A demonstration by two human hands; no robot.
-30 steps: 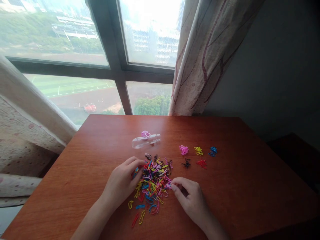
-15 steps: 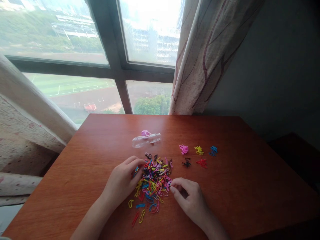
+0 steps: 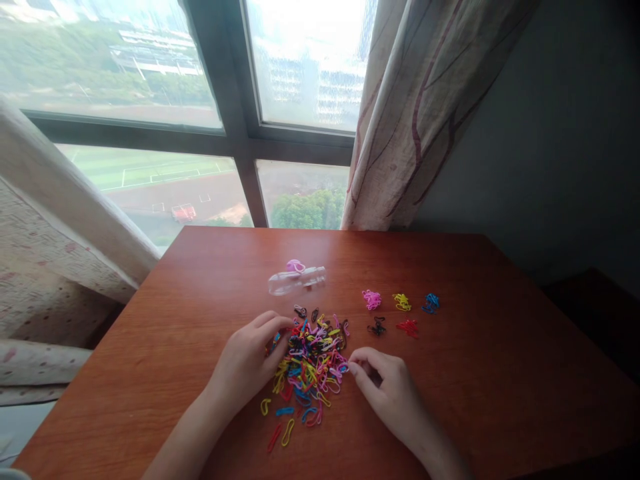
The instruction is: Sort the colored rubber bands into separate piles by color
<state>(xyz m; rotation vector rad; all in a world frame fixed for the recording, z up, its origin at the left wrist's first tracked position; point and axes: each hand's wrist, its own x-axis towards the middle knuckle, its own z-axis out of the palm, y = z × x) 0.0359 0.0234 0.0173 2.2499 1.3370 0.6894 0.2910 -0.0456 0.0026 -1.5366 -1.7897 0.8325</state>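
A loose heap of small elastic rubber bands (image 3: 313, 363) in pink, yellow, red, blue and black lies on the wooden table. At the heap's left edge rests my left hand (image 3: 253, 350), its curved fingers and thumb apart and touching the bands. My right hand (image 3: 383, 380) is at the right edge, thumb and forefinger pinched on a rubber band (image 3: 344, 368), pink or blue, its far end against the heap. Beyond the right hand are small sorted piles: pink bands (image 3: 371, 299), yellow bands (image 3: 401, 302), blue bands (image 3: 431, 303), black bands (image 3: 377, 326) and red bands (image 3: 409, 329).
A clear plastic container (image 3: 296, 281) with a purple part (image 3: 295, 266) lies behind the heap. Several stray bands, among them a yellow band (image 3: 287, 433), lie near the front. The table (image 3: 500, 373) reaches back to a window between curtains (image 3: 395, 133).
My right hand has drawn slightly right and away from the heap, pinching a band. My left hand stays at the heap's left edge. The whole view has shifted a little.
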